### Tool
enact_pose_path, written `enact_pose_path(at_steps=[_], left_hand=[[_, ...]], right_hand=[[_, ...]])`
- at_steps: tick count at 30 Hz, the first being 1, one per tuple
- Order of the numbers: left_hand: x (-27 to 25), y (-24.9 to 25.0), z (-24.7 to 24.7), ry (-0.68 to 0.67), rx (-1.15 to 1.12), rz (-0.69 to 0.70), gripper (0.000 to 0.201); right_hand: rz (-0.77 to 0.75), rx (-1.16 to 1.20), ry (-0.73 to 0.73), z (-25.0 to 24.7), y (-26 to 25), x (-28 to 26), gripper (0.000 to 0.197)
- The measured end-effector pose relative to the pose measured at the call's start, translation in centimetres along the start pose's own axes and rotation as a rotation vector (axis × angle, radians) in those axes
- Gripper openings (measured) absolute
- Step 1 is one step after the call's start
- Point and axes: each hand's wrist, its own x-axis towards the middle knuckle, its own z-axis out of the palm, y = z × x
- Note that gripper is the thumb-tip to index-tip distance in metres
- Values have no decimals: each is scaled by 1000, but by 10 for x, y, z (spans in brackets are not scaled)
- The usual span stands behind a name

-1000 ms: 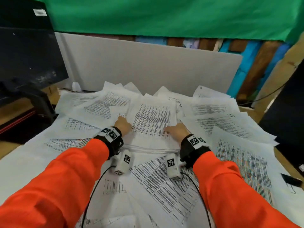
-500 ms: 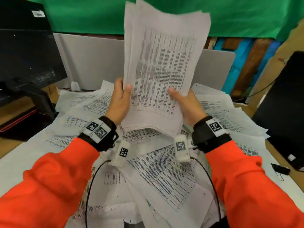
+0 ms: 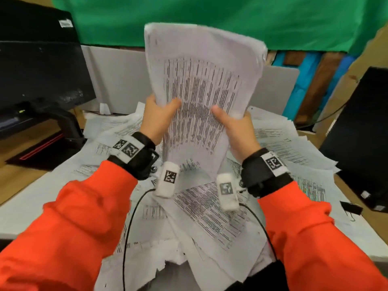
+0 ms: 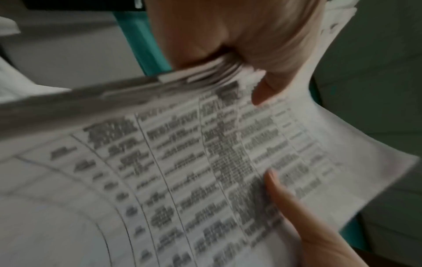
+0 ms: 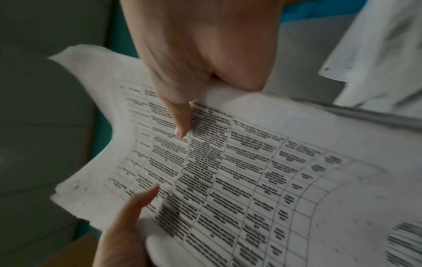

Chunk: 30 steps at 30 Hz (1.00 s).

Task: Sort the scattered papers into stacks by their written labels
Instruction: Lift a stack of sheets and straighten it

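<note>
A thick stack of printed papers [image 3: 201, 91] with table text stands upright in the air above the table, its top edge curling away from me. My left hand [image 3: 161, 116] grips its lower left edge, thumb on the front sheet. My right hand [image 3: 231, 127] grips the lower right edge the same way. The left wrist view shows the left hand [image 4: 246, 54] pinching the stack's edge [image 4: 205, 72]. In the right wrist view the right hand [image 5: 194, 72] clamps the stack [image 5: 251, 171] with its thumb. Many scattered papers [image 3: 210, 217] cover the table below.
A black monitor [image 3: 37, 66] on its stand is at the left, and a dark screen [image 3: 361, 133] at the right. A grey board [image 3: 113, 76] and a green cloth [image 3: 210, 17] stand behind. A black binder clip [image 3: 350, 207] lies at the right edge.
Both hands took the stack off the table and raised it upright. Since half a second ago it has sunk a little and its top has bent back.
</note>
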Motion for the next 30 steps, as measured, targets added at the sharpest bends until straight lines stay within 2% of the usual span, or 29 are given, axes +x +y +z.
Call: enact_pose_path(at_steps=[1,3,4,5,6,7,8,9,10,12,14,16,17,19,21,23,25,27,30], left_hand=[[2,-9,-7,-93,52,-90,33],[-2,-39,-26,-381,240,-370,37],[-6,-53,-34,-483,312,-504,45],[-10,-67,-40,-525,360,-584,58],[-11,-76,-43,-503,356,-600,74],[-12,-80,-43,-406,332,-548,86],[-14,-80,-41,-254,303,-493,89],[-14,-79,-41,-102,276,-450,86],[-13,-76,-43,-16,262,-405,76],[-13,-73,-50,0,378,-356,51],[-8,-79,-73,7,493,-408,45],[-7,-78,-112,101,514,-468,46],[-8,-73,-134,170,546,-475,48],[-15,-68,-192,312,657,-491,61],[-30,-64,-238,413,749,-587,73],[-49,-61,-265,452,765,-734,64],[-67,-60,-271,458,748,-801,54],[-77,-65,-262,433,723,-830,58],[-80,-65,-228,352,551,-841,58]], right_hand=[[47,-4,-49,-4,10,-1,32],[241,-51,-183,-11,37,-7,46],[319,-98,-232,-14,52,-11,59],[341,-138,-231,-16,66,-10,67],[318,-154,-189,-15,75,-8,64],[284,-152,-129,-11,77,-7,53],[262,-146,-79,-6,77,-5,45],[253,-119,-49,0,73,-5,40],[263,-87,-29,3,76,-2,37],[327,-37,-21,8,86,-2,27],[425,-46,9,9,103,-3,21],[511,-84,29,4,125,-2,31],[538,-103,47,1,134,-2,35],[552,-152,83,-4,143,0,32],[545,-205,113,-11,153,8,35],[519,-215,153,-20,169,20,44],[501,-204,155,-24,179,28,46],[499,-215,153,-20,175,25,44],[487,-230,143,-18,168,20,41]])
